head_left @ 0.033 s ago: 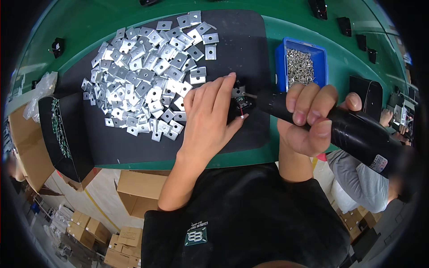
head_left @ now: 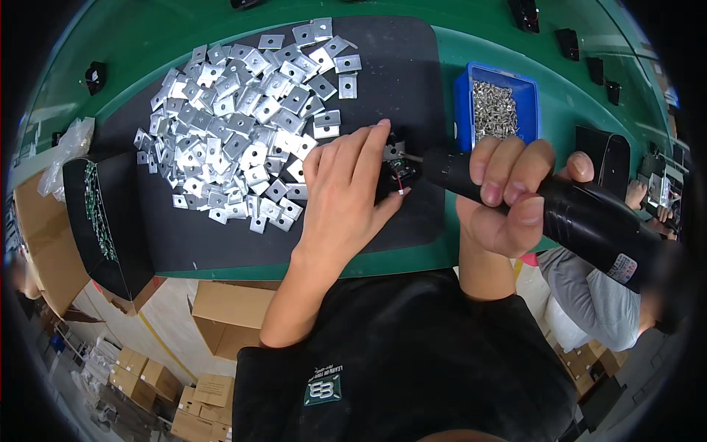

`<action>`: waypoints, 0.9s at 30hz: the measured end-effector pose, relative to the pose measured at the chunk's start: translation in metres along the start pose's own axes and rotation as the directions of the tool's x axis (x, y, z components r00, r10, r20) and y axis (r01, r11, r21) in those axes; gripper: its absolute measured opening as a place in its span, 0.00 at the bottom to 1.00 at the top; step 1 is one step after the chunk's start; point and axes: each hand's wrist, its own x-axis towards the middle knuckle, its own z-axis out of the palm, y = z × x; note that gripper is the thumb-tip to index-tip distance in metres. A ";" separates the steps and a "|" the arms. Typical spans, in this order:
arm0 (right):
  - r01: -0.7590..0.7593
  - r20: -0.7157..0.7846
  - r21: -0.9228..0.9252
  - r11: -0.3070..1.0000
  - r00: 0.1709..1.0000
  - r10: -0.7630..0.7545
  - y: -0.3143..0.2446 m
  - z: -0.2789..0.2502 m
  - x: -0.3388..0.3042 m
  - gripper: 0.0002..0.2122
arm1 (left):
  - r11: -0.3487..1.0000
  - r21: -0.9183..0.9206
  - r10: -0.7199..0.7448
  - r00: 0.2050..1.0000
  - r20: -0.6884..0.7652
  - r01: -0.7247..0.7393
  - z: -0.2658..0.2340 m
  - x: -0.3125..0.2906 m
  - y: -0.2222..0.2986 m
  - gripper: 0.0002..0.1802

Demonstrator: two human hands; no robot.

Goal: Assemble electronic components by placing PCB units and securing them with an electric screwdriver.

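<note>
My right hand (head_left: 508, 199) is wrapped round a black electric screwdriver (head_left: 589, 214), held tilted with its bit pointing left. The bit's end is at a small black housing (head_left: 387, 184) that carries a metal piece (head_left: 395, 151), a bit of circuit board and a thin red wire (head_left: 398, 177). My left hand (head_left: 342, 184) lies over this housing from the left, fingers stretched along it and thumb at its near side, gripping it. Most of the housing is hidden under that hand. Left of it spreads a heap of silvery metal plates (head_left: 239, 121), each with a hole.
A blue bin (head_left: 535, 103) of small screws stands right of the black mat (head_left: 401, 66). On the left is a black box (head_left: 121, 221) with green circuit boards. More black housings (head_left: 567, 43) line the green table's far edge. A co-worker's grey sleeve (head_left: 589, 295) shows at right.
</note>
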 end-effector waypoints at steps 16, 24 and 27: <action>-0.028 -0.004 -0.054 0.998 1.000 0.028 0.005 0.000 0.000 0.20 | 0.997 -0.071 0.006 1.000 0.009 -0.006 0.000 0.005 -0.003 0.41; -0.063 0.218 -0.168 0.984 0.971 0.099 0.007 0.003 0.008 0.16 | 0.990 -0.139 0.016 1.000 0.010 -0.014 -0.001 0.008 -0.010 0.39; -0.058 0.221 -0.187 0.981 0.970 0.100 0.007 0.008 0.009 0.16 | 0.987 -0.161 0.018 1.000 -0.009 -0.019 -0.001 0.007 -0.011 0.39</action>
